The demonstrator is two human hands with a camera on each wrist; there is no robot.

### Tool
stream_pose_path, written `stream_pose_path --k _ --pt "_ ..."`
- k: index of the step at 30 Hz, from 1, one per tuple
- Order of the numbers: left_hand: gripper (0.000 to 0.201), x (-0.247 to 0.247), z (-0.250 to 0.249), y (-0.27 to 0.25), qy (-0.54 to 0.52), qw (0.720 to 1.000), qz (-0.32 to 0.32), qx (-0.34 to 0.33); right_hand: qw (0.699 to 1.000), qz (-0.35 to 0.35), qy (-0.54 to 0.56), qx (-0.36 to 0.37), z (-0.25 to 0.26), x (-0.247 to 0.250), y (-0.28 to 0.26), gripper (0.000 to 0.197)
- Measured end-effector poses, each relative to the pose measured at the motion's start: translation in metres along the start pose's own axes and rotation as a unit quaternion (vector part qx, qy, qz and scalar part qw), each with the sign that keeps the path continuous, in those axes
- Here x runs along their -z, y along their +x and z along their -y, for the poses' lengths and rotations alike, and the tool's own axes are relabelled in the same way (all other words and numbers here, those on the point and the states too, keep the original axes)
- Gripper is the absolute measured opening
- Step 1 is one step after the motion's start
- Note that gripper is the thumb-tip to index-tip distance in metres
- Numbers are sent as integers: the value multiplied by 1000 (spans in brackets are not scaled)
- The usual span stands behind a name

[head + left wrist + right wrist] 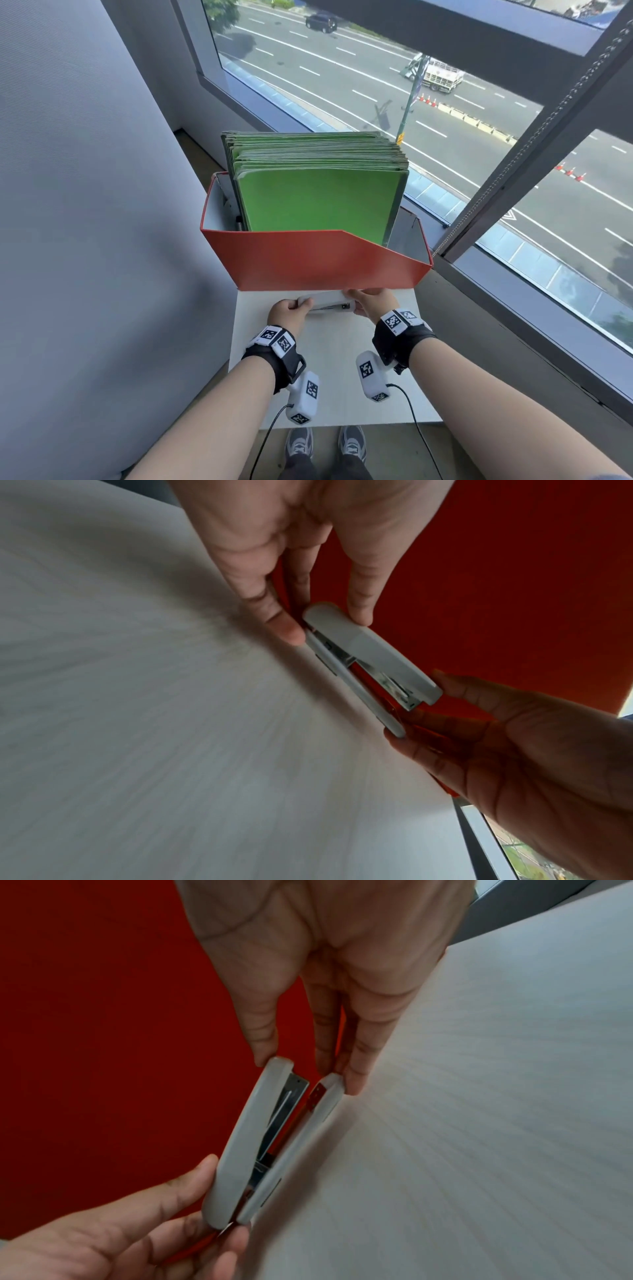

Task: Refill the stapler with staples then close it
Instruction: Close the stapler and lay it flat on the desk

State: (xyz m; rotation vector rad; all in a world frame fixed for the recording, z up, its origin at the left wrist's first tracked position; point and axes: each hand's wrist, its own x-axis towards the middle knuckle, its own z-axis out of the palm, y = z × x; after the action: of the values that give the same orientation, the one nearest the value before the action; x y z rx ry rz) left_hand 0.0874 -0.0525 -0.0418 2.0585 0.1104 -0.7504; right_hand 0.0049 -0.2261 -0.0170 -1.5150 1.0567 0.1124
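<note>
A pale grey stapler (327, 304) lies lengthwise between my two hands, low over the white table (329, 370) and just in front of the red box. My left hand (301, 305) pinches its hinge end with thumb and fingers (291, 634). My right hand (352, 301) pinches the front end, one finger on the top arm and others (354, 1080) on the base. The stapler (240, 1150) is slightly parted, and the metal magazine (387, 680) shows between top arm and base. No loose staples are visible.
A red cardboard box (308, 263) full of green folders (318, 202) stands at the far end of the table, right behind the stapler. A grey wall runs along the left, and a window with a dark ledge (496, 329) along the right.
</note>
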Motion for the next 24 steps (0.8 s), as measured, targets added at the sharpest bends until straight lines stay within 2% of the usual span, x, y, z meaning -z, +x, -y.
stream_pose_path --k 4,11,16,19,24 --pt "47 -4 1 9 30 999 -1 17 1000 -9 -4 -8 -8 -5 17 60" --pt "50 -6 -1 16 57 998 -8 17 999 -36 -14 1 0 -13 0 33" --pt "38 -7 -6 13 64 998 -8 22 998 -40 -43 -3 7 -12 -9 36" --pt "38 -8 -4 14 58 998 -13 23 998 -42 -55 5 5 -13 -10 40" --pt "41 -7 -8 5 56 998 -11 40 997 -21 -78 16 7 -12 -14 34"
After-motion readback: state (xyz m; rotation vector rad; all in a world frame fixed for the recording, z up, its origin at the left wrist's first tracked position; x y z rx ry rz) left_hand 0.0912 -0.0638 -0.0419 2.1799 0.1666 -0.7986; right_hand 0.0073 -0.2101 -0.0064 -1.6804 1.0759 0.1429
